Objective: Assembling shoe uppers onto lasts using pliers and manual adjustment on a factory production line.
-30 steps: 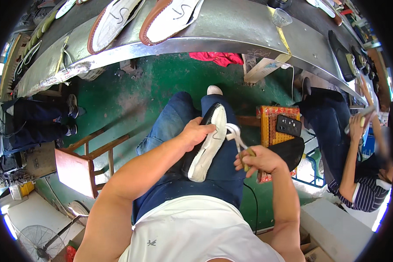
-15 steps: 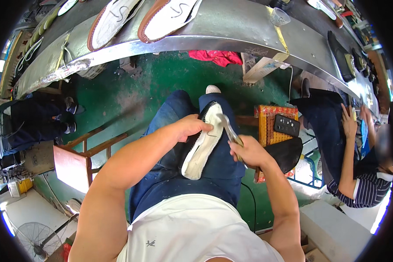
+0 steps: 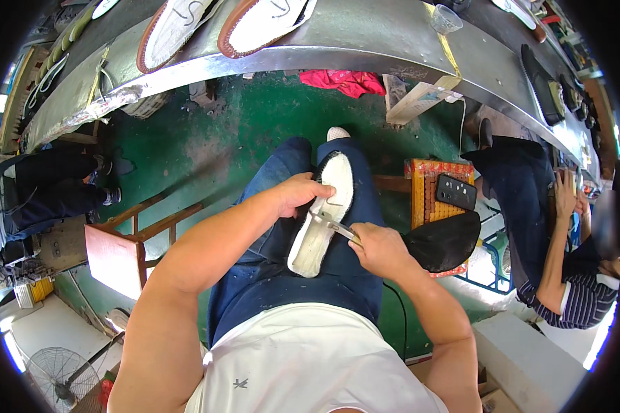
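Observation:
A shoe upper with a white sole side (image 3: 335,180) lies lengthwise on my thighs, its sole turned up and a dark edge showing round the toe. My left hand (image 3: 301,194) grips its left side, the thumb pressed on the white surface and the fingers hidden beneath. In my right hand (image 3: 380,249) is a hammer (image 3: 339,228), held by the handle. Its metal head is over the middle of the white surface, near the left edge; whether it touches cannot be made out.
Ahead runs a metal-edged bench (image 3: 365,55) bearing brown-rimmed shoes (image 3: 258,31) and a clear cup (image 3: 446,19). At right stand a beaded seat (image 3: 426,199) with a black phone (image 3: 456,192), and a co-worker (image 3: 565,275). A wooden stool (image 3: 117,258) is at left.
The hammer has moved from beside the toe, left and nearer me, to over the shoe's middle. My left hand keeps its grip. The co-worker's hands have come together.

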{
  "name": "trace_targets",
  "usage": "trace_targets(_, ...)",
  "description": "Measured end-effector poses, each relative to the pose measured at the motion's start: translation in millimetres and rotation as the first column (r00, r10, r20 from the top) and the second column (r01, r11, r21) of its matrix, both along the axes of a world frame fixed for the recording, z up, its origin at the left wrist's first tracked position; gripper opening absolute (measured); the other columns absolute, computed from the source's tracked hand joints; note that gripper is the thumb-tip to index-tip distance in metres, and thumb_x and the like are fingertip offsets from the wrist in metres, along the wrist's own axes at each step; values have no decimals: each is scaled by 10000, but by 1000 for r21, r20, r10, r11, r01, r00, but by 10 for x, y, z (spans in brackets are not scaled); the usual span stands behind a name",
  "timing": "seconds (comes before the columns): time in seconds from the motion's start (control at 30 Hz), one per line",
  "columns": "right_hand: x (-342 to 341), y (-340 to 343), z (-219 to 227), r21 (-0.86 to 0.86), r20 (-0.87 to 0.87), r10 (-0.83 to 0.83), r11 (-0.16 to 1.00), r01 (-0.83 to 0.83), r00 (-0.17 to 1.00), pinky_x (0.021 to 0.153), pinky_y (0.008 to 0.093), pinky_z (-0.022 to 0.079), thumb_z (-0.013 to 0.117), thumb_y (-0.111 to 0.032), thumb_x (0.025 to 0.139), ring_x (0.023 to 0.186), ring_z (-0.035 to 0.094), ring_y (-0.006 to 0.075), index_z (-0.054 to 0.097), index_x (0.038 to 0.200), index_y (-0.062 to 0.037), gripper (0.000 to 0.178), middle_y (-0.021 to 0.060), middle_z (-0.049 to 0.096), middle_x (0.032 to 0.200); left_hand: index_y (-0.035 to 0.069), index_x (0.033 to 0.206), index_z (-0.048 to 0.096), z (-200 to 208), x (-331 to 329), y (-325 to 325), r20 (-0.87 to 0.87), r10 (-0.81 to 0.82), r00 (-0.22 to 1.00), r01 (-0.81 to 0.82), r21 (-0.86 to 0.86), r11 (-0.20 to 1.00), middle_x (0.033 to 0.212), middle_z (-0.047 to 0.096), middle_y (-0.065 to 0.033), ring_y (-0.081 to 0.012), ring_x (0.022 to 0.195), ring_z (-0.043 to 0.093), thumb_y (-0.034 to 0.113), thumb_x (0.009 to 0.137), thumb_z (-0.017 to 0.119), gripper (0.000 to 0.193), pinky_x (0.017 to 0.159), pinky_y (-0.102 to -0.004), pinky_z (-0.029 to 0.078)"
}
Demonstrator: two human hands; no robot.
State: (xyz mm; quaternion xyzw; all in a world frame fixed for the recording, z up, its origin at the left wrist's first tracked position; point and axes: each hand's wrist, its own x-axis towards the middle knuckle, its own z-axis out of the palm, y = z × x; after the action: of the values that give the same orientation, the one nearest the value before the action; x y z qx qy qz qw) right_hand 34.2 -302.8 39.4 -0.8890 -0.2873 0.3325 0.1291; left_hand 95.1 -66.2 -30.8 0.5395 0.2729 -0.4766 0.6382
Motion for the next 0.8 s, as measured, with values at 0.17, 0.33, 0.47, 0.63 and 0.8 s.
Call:
trace_targets(0.17, -418, -197, -278, 358, -49, -306, 884, 302, 951, 760, 490, 524, 689, -193, 913, 858, 674, 386, 609, 1047, -46, 214, 171, 684, 933, 5, 1466, 433, 150, -99, -6, 83, -6, 996, 3, 30, 1000, 1341, 615, -154, -274, 1255, 570, 256, 849, 809, 766, 1071, -468, 424)
trace_targets(0.33, -383, -318, -241, 182, -252, -357, 895, 407, 899, 747, 493, 506, 691, -206, 911, 834, 654, 441, 642, 991, -9, 218, 218, 679, 837, -10, 1544, 282, 182, -268, -115, 286, -125, 950, 104, 90, 991, 1424, 539, -172, -253, 1293, 531, 223, 873, 791, 874, 1097, -381, 427)
trace_targets(0.47, -374, -355, -188, 142, -163, -314, 931, 337, 935, 809, 530, 511, 638, -196, 945, 935, 664, 430, 615, 1038, -18, 202, 222, 694, 980, 140, 1634, 80, 251, -462, -75, 298, 33, 954, 18, -168, 986, 1549, 399, -100, -225, 1426, 383, 194, 919, 756, 986, 1198, -367, 290)
trace_targets(0.63, -598, -374, -134, 173, 123, -233, 962, 210, 965, 780, 469, 542, 637, -152, 920, 844, 671, 401, 583, 1048, -10, 198, 205, 651, 902, 144, 1621, 191, 109, -494, -273, 353, 90, 931, -74, -58, 996, 1470, 502, -84, -211, 1335, 487, 111, 891, 751, 921, 1134, -372, 384)
trace_targets(0.8, -702, -312, -35, 47, 242, -127, 992, 119, 962, 693, 396, 552, 635, -161, 933, 766, 688, 311, 590, 1025, -27, 168, 139, 661, 849, 143, 1603, 214, -14, -539, -260, 381, 92, 920, -94, -15, 995, 1416, 536, -99, -220, 1295, 518, 119, 863, 757, 919, 1113, -367, 402)
